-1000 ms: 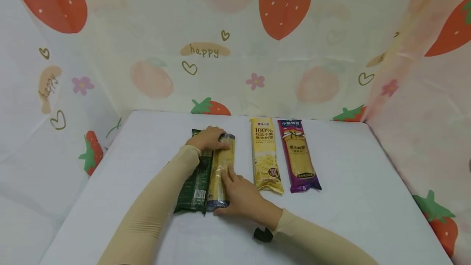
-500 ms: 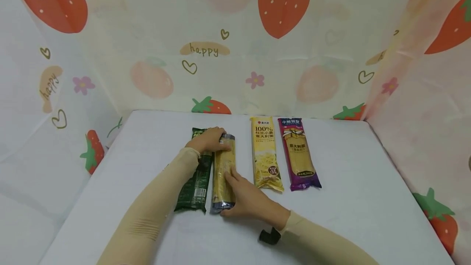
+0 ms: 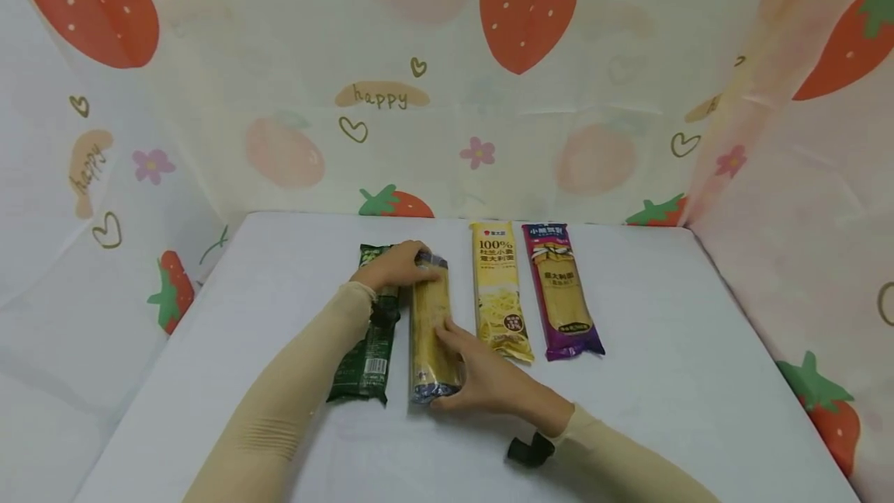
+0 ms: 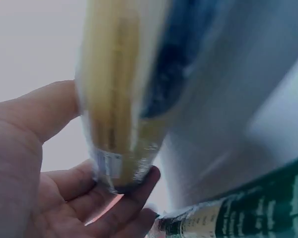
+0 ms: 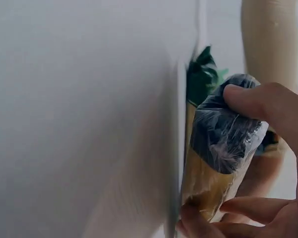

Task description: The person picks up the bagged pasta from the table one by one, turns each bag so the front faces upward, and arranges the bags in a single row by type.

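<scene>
A clear-wrapped pack of spaghetti [image 3: 430,324] with dark blue ends is held in both hands, just right of a green pasta pack [image 3: 362,367]. My left hand [image 3: 398,265] grips its far end; in the left wrist view the thumb and fingers [image 4: 134,198] are round that end. At the near end, my right hand [image 3: 492,379] pinches it, with the thumb [image 5: 258,101] on the blue end in the right wrist view and the fingers along the side. My left hand and sleeve cover part of the green pack.
To the right lie a yellow pasta pack [image 3: 500,293] and a purple pasta pack [image 3: 563,293], side by side on the white table [image 3: 670,379]. Strawberry-patterned cloth [image 3: 398,22] walls the back and sides.
Both hands have shifted the spaghetti pack to the right, widening the gap from the green pack. The green, yellow and purple packs stay put; the head view has swung slightly.
</scene>
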`<state>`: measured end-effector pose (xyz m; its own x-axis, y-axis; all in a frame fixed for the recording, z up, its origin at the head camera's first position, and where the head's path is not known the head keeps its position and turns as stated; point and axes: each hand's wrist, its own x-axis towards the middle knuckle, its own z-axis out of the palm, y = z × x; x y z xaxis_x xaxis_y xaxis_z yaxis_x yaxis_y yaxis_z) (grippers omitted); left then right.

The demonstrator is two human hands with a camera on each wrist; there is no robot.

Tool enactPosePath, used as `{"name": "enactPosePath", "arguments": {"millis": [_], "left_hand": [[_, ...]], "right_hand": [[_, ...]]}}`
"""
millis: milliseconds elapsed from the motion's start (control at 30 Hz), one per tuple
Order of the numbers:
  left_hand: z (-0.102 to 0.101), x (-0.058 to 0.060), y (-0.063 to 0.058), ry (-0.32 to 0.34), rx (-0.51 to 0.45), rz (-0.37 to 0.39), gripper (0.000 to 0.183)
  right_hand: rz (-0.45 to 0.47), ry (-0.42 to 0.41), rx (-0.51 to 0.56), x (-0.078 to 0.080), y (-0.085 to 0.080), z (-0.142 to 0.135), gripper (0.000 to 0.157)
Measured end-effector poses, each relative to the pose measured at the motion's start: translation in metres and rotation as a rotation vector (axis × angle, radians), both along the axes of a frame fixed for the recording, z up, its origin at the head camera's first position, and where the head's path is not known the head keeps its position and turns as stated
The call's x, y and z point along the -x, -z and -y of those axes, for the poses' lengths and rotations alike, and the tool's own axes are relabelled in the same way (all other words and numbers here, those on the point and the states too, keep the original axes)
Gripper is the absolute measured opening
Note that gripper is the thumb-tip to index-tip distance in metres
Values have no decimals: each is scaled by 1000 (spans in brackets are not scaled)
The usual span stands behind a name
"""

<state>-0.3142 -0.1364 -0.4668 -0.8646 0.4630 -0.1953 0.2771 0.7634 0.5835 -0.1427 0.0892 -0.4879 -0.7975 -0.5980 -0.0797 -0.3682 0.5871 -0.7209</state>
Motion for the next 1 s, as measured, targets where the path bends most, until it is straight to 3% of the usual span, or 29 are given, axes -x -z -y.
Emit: {"name": "enactPosePath", "arguments": {"millis": [167, 367, 533, 633, 867, 1000], "left_hand": [[6, 4, 1, -62, -175, 36, 62], [8, 4, 3, -163, -428, 186, 52], [10, 4, 4, -203, -551, 258, 49], [12, 6, 5, -174, -557, 263, 51], [21, 5, 5, -13, -543, 279, 58], [24, 4, 4, 18, -522, 301, 61]], "right_hand": [[7, 7, 78, 0, -8, -12, 113], [51, 19, 185, -3, -14, -19, 110], [97, -4, 308, -4, -12, -24, 109], [110, -12, 360, -3, -10, -28, 107], [138, -12, 474, 0, -5, -34, 104], [163, -11, 520, -1, -3, -36, 103]]}}
